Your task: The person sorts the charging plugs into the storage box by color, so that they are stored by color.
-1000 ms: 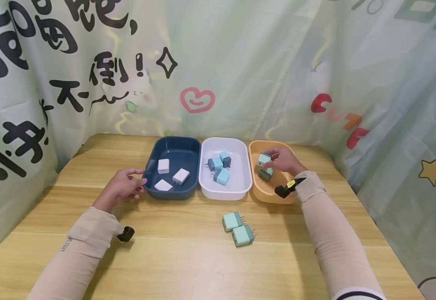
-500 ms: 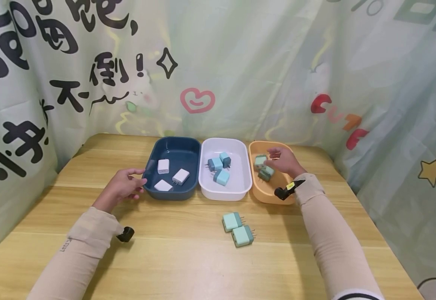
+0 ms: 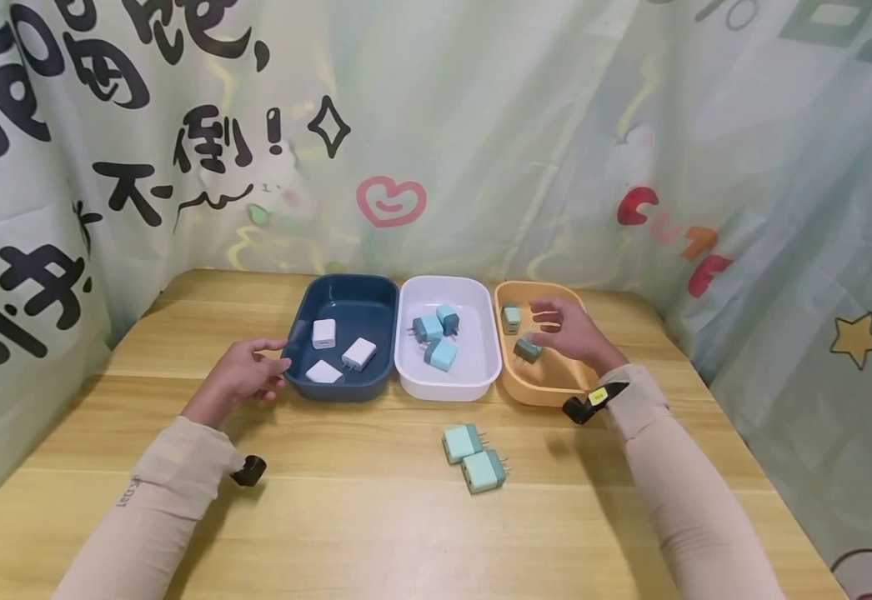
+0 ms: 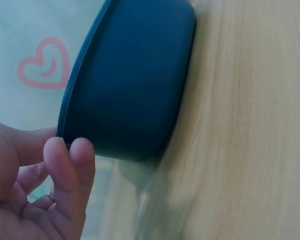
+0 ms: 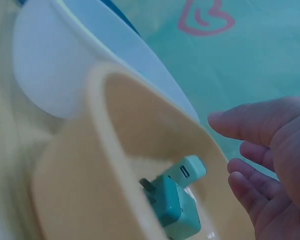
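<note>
At the left corner of the dark blue bin (image 3: 342, 387), my left hand (image 3: 244, 375) pinches the rim; in the left wrist view the fingertips (image 4: 81, 150) meet its edge. My right hand (image 3: 567, 332) hovers over the orange bin (image 3: 548, 392), fingers spread and holding nothing. Two green USB charger plugs lie apart inside that bin: one charger (image 3: 511, 319) near its back left, another charger (image 3: 528, 350) closer to the thumb. The right wrist view shows a USB port on one charger (image 5: 187, 171). On the table in front lie two more green chargers, one charger (image 3: 462, 443) touching the other charger (image 3: 484, 472).
Between the two held or hovered bins stands a white bin (image 3: 447, 390) with three blue chargers (image 3: 442, 354). Three white chargers (image 3: 359, 354) lie in the dark blue bin. A printed curtain (image 3: 481, 167) hangs behind the wooden table (image 3: 331, 517).
The right hand has let go of a green charger, which dropped into the orange bin and now lies at its back left. The left hand stays at the dark blue bin's rim.
</note>
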`<state>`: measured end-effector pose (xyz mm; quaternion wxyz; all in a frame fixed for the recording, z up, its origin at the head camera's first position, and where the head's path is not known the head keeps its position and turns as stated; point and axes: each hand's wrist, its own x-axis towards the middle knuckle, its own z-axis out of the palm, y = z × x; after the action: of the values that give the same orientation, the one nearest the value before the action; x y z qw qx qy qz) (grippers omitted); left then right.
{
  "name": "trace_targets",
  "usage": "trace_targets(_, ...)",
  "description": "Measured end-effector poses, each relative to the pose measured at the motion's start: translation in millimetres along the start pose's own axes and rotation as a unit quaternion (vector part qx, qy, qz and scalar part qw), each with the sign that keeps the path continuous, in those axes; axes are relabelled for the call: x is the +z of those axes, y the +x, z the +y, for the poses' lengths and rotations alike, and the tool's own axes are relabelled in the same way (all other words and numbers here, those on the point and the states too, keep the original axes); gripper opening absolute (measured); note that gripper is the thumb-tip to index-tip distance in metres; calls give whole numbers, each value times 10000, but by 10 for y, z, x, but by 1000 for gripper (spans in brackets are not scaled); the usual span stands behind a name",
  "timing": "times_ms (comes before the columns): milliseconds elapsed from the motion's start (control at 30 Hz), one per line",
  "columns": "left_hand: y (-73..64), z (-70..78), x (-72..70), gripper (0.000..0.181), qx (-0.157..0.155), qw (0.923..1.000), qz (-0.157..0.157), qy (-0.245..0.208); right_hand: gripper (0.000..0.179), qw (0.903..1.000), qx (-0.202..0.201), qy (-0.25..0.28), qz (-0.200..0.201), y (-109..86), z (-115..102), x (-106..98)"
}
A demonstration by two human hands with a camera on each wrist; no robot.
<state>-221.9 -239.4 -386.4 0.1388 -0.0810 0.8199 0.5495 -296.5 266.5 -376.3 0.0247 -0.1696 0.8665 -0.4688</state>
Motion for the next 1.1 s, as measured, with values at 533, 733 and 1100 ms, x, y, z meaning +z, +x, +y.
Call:
trace_targets(533, -3, -3, 5, 55, 16, 10000, -11, 35, 60, 9925, -820, 811, -398, -581, -268, 316)
trace_targets(733, -14, 7, 0, 55, -11, 10000, -22, 71, 61, 9894, -971, 850, -664, -798, -361, 434)
trace_targets(1100, -6, 27, 8, 56, -79, 10000, -6, 49, 56, 9817, -1115, 600, -1420, -1034, -284, 695)
